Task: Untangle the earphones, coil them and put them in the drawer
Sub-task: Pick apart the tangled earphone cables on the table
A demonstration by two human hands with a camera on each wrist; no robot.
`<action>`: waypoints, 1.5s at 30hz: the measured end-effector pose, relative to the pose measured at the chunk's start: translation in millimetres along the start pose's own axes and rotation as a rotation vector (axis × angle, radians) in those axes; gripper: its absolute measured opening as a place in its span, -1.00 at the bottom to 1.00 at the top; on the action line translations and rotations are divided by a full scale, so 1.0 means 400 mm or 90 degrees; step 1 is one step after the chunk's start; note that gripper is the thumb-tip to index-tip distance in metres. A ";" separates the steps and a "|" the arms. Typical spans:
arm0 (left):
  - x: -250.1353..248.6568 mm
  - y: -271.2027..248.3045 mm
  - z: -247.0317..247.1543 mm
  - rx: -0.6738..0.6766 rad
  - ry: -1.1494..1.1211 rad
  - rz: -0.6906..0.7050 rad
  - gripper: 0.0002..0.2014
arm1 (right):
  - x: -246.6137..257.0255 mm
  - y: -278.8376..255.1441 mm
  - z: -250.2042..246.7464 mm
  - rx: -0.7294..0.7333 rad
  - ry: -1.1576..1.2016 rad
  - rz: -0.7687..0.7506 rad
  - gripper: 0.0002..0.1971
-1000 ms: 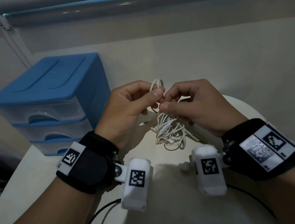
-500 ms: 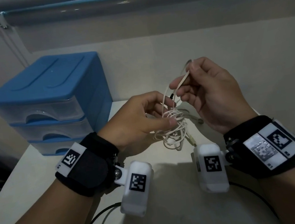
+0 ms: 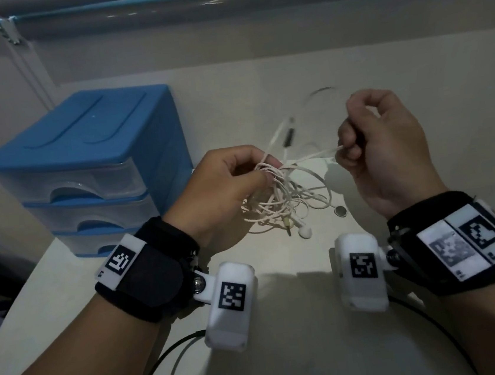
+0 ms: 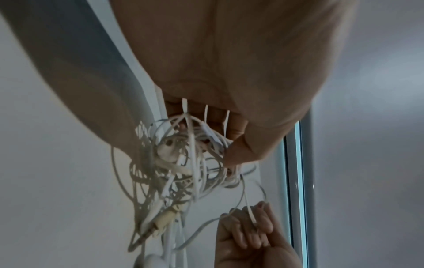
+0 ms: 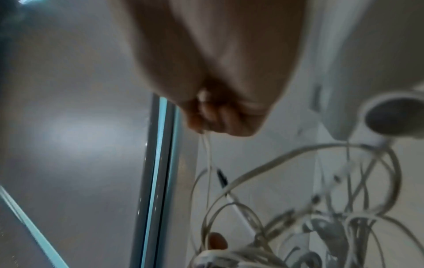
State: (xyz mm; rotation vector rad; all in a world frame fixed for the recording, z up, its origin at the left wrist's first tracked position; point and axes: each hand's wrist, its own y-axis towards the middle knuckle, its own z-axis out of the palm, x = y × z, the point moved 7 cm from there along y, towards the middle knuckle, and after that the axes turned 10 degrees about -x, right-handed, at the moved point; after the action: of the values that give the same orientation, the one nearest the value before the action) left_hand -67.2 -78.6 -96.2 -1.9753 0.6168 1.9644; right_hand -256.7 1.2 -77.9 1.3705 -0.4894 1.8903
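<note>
A tangle of white earphones (image 3: 285, 204) hangs above the table, with an earbud (image 3: 305, 232) and the jack plug dangling at its bottom. My left hand (image 3: 224, 187) pinches the top of the knot (image 4: 192, 145) between thumb and fingers. To the right, my right hand (image 3: 379, 141) is curled round a single strand (image 3: 313, 155) drawn sideways out of the tangle; the left wrist view shows that cord (image 4: 251, 212) between its fingers. A blue three-drawer unit (image 3: 84, 175) stands at the left, all drawers closed.
The pale table (image 3: 289, 352) runs under both hands, its rounded edge at the lower left. A small round disc (image 3: 340, 210) lies on it right of the tangle. Dark cables (image 3: 155, 361) trail from the wrist cameras. A wall and a window blind rise behind.
My right hand has swung down and out to the right, drawing a strand sideways from the knot. The tangle has loosened into wider loops. My left hand keeps its grip.
</note>
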 end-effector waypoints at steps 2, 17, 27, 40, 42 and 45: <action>-0.012 0.006 -0.014 -0.019 0.074 0.028 -0.87 | 0.003 -0.006 0.003 0.008 -0.059 -0.035 -0.91; -0.010 0.007 -0.017 -0.022 0.099 0.032 -0.86 | 0.007 -0.048 0.064 0.225 -0.368 -0.275 -0.79; -0.011 0.002 -0.002 0.026 0.121 0.033 -0.87 | -0.011 -0.042 0.055 0.225 -0.303 -0.165 -0.85; -0.010 0.001 -0.004 0.021 0.143 0.037 -0.85 | 0.033 -0.006 -0.001 0.082 0.183 -0.051 -0.73; -0.011 0.001 -0.004 0.021 0.149 0.041 -0.84 | 0.029 0.000 -0.002 0.081 0.214 -0.045 -0.75; -0.015 -0.001 -0.002 0.020 0.146 0.049 -0.83 | 0.024 0.001 0.006 0.088 0.140 -0.101 -0.75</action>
State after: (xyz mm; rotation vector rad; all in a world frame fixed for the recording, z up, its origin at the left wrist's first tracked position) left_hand -66.3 -78.2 -90.3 -2.2065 0.7841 1.7700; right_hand -257.1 2.5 -68.0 1.2287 -0.1391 1.9426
